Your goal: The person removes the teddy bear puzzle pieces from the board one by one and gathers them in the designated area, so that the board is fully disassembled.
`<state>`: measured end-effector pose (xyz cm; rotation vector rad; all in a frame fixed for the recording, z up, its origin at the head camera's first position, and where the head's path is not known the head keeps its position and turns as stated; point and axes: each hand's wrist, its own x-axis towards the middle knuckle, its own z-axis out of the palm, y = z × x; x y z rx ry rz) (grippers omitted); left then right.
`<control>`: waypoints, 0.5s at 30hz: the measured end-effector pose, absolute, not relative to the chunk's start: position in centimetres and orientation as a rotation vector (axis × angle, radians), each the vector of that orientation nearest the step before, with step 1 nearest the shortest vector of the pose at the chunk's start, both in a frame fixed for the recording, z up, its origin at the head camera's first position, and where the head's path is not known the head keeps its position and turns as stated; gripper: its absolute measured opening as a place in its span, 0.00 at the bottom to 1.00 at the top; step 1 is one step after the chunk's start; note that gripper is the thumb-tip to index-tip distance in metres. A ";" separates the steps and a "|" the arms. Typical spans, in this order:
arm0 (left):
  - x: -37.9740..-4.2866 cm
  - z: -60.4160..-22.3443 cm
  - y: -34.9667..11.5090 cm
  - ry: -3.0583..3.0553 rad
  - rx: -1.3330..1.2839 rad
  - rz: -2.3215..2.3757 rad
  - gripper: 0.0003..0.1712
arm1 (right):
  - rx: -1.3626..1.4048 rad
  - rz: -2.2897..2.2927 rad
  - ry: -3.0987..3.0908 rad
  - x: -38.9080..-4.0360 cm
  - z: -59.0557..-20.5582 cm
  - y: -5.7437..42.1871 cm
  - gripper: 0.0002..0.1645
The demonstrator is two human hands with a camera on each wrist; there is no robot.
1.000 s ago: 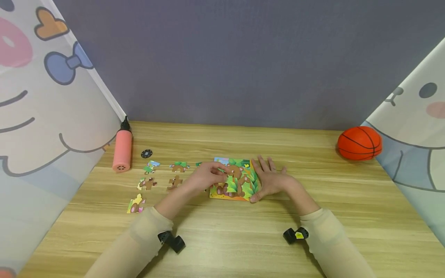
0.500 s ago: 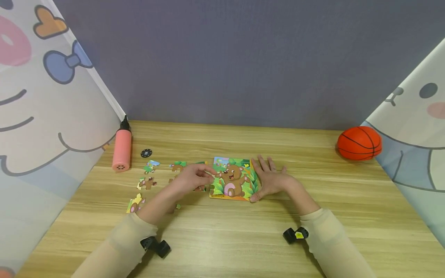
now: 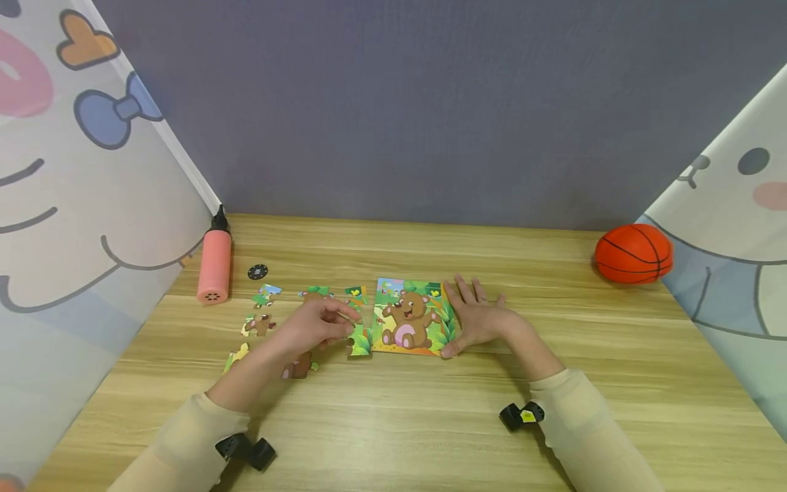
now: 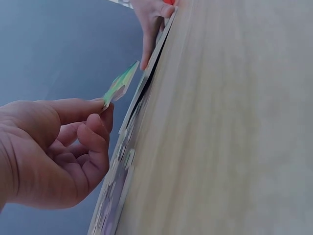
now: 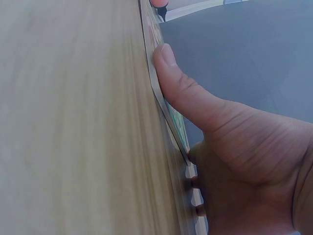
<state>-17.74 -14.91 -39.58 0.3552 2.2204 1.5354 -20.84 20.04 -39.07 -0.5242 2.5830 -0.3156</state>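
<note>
My left hand [image 3: 316,324] pinches a green puzzle piece [image 4: 121,85] between thumb and index finger, with the other fingers curled beneath. In the head view it hovers over the loose pieces, left of a square bear picture board [image 3: 406,318]. That board lies flat and shows a brown bear among green leaves. My right hand [image 3: 479,320] rests with spread fingers along the board's right side, its thumb [image 5: 171,66] on the lower edge. Several loose puzzle pieces lie to the left, among them a bear-and-leaf piece [image 3: 259,324]; some are partly hidden by my left hand and forearm.
A pink bottle-shaped pump [image 3: 215,266] with a black nozzle lies at the back left, near a round black chip [image 3: 257,272]. An orange-red toy basketball [image 3: 634,253] sits at the far right. A grey panel [image 3: 418,116] closes off the wooden table's back.
My left hand has moved left from over the board with the green puzzle piece, uncovering the bear picture. My right hand has stayed in place against the board.
</note>
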 end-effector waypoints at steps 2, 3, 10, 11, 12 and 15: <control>-17.5 -39.6 -15.3 2.221 0.371 1.524 0.13 | -0.524 -0.319 2.582 -20.8 -39.1 20.0 0.88; -17.4 -39.6 -15.5 2.215 0.368 1.525 0.13 | -0.524 -0.320 2.581 -20.8 -39.1 20.0 0.88; -16.7 -39.6 -16.4 2.181 0.299 1.507 0.13 | -0.520 -0.316 2.584 -20.9 -39.1 20.0 0.88; -16.7 -39.6 -16.5 2.181 0.307 1.500 0.12 | -0.520 -0.312 2.585 -20.9 -39.2 20.0 0.88; -16.6 -39.6 -16.6 2.183 0.317 1.491 0.12 | -0.519 -0.311 2.586 -20.9 -39.2 20.0 0.88; -16.6 -39.6 -16.7 2.202 0.364 1.462 0.12 | -0.519 -0.307 2.587 -20.9 -39.2 20.0 0.88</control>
